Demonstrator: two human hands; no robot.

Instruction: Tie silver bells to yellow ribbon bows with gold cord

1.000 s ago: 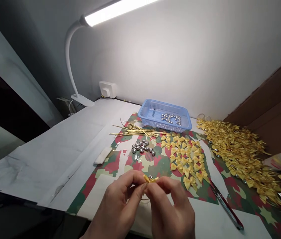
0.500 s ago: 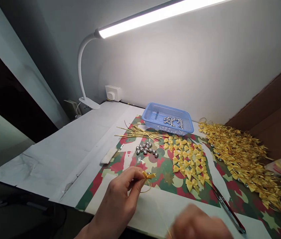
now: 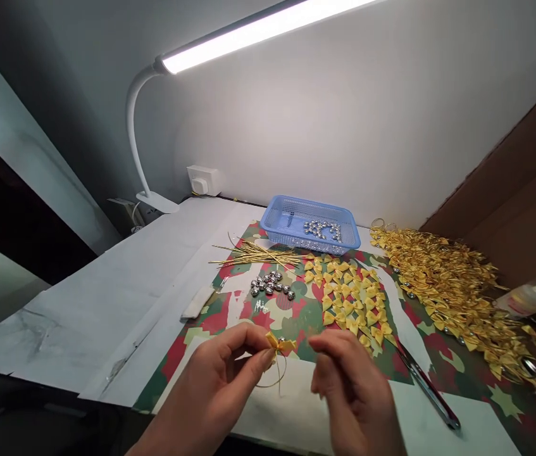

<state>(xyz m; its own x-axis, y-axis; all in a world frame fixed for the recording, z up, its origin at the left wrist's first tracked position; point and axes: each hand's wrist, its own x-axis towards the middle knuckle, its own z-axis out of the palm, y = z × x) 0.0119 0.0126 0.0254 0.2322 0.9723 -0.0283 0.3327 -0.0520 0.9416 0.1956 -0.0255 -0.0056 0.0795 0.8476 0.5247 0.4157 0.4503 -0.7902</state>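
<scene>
My left hand (image 3: 223,373) pinches a small yellow ribbon bow (image 3: 280,344) between thumb and forefinger. A bit of silver shows at the bow's top, and a thin gold cord (image 3: 281,379) loops and hangs below it. Just to the right, my right hand (image 3: 355,386) is raised with half-curled fingers; thumb and forefinger are slightly apart, with nothing visible between them. Beyond the hands, silver jingle bells (image 3: 270,285) lie in a cluster. Rows of yellow bows (image 3: 348,297) cover the mat to their right. Several gold cords (image 3: 261,255) lie behind the bells.
A blue basket (image 3: 268,218) holding small silver beads stands by the wall. Tweezers (image 3: 429,389) lie right of my right hand. A large heap of yellow bows (image 3: 443,278) and a bottle (image 3: 531,299) are farther right. A white lamp (image 3: 135,139) stands at the left.
My right hand has come up and inward from the lower right, close to the bow. The cord it was pulling now hangs loose. My left hand keeps its pinch; the view has shifted slightly.
</scene>
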